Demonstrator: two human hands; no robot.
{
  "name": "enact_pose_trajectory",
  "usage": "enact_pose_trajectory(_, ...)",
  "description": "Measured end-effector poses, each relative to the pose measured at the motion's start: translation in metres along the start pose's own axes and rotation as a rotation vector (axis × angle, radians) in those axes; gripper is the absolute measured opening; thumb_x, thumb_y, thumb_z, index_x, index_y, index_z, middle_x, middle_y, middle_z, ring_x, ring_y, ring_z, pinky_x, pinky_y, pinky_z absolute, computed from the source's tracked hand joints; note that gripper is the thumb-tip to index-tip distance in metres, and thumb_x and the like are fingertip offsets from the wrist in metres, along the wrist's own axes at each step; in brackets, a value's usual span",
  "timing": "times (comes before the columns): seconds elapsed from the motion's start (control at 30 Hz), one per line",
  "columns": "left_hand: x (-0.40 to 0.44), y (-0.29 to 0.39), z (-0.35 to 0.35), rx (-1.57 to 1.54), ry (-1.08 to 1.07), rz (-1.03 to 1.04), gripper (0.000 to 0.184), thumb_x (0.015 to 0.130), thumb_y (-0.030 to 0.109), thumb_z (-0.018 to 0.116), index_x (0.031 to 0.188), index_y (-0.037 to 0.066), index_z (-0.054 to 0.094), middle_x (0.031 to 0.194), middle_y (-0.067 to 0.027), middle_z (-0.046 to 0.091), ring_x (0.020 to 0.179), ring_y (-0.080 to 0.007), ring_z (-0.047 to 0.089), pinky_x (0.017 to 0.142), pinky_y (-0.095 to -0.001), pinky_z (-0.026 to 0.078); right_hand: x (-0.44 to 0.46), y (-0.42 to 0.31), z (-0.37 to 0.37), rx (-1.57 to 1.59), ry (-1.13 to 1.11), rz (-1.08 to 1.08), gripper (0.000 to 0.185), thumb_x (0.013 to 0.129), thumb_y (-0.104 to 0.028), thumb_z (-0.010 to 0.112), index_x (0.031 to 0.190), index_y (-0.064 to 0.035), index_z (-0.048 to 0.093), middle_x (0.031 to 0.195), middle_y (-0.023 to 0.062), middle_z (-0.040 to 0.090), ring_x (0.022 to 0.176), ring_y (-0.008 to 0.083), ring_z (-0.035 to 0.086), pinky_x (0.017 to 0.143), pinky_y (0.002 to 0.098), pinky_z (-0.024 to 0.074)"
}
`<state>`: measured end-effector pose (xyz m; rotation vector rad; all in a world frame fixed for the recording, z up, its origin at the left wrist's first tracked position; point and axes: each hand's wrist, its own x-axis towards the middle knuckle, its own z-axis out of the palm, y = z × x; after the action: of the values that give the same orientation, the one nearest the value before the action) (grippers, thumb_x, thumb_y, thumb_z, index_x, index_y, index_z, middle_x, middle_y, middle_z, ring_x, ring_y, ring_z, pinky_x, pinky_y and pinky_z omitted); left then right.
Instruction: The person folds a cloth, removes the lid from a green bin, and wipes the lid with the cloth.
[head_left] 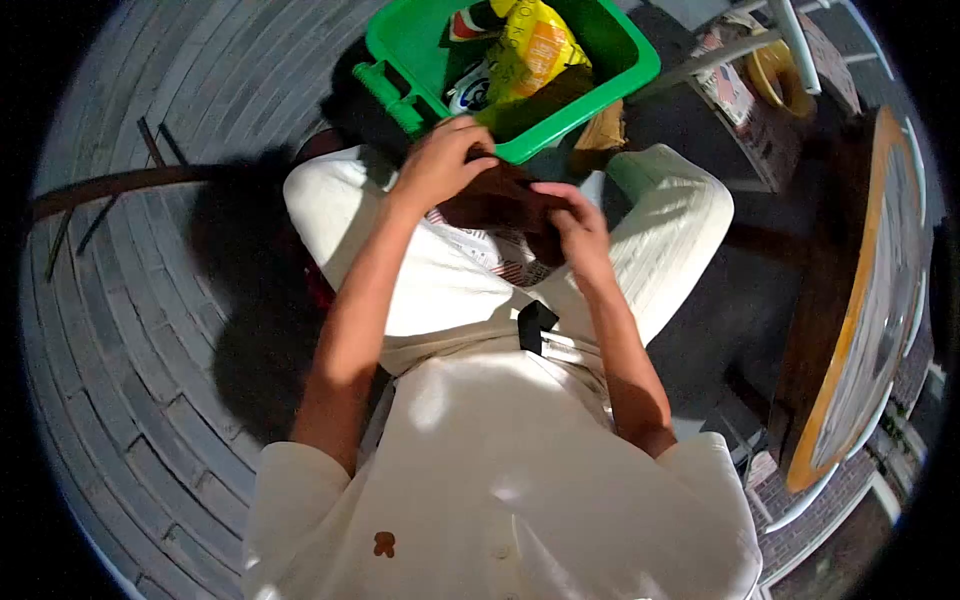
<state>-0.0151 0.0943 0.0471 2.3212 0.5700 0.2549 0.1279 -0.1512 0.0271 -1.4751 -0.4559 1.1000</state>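
A green plastic bin (590, 112) stands just beyond my crossed legs, with a yellow bag (535, 55) and other packaging inside. My left hand (447, 162) is at the bin's near left corner, fingers curled by a dark brown item (500, 200). On the other side of that item is my right hand (575, 222), its thumb and fingers closed on the item's right edge. What the brown item is cannot be made out. Beneath it, a printed sheet or bag (480, 248) with red and dark markings lies between my legs.
A round table (870, 300) with a wooden rim is on the right. White-framed furniture (795, 45) and a yellow round container (780, 80) stand at the upper right. A curved brown bar (130, 183) is on the left over grey paving (130, 330).
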Motion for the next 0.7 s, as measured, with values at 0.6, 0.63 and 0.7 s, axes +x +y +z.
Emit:
enact_pose_trajectory(0.6,-0.046,-0.054,0.039,-0.636,0.634,-0.812,0.040,0.114,0.036,0.076,0.126,-0.002,0.080,0.106,-0.0049,0.079,0.099,-0.0160,0.070,0.091,-0.0334,0.056,-0.013,-0.058,-0.052,0.335,0.346,-0.176,0.035,0.107,0.004,0.055,0.135,-0.0035,0.074,0.128,0.0047,0.074,0.115,0.0156,0.069,0.106,0.0315,0.0542)
enact_pose_trajectory(0.63,-0.044,-0.051,0.039,-0.658,0.632,-0.845,0.040,0.114,0.036,0.077,0.126,-0.002,0.080,0.103,-0.0037,0.078,0.096,-0.0147,0.069,0.090,-0.0329,0.055,-0.012,-0.055,-0.048,0.326,0.350,-0.159,0.035,0.107,0.004,0.055,0.136,-0.0031,0.074,0.127,0.0040,0.074,0.115,0.0152,0.069,0.106,0.0313,0.0539)
enact_pose_trajectory(0.7,-0.034,-0.047,0.044,-0.703,0.605,-0.812,0.039,0.113,0.036,0.077,0.126,-0.001,0.080,0.104,-0.0035,0.077,0.096,-0.0144,0.068,0.089,-0.0327,0.055,-0.009,-0.049,-0.043,0.373,0.312,-0.146,0.032,0.111,0.000,0.055,0.138,-0.0014,0.072,0.128,0.0052,0.074,0.117,0.0158,0.070,0.106,0.0313,0.0550)
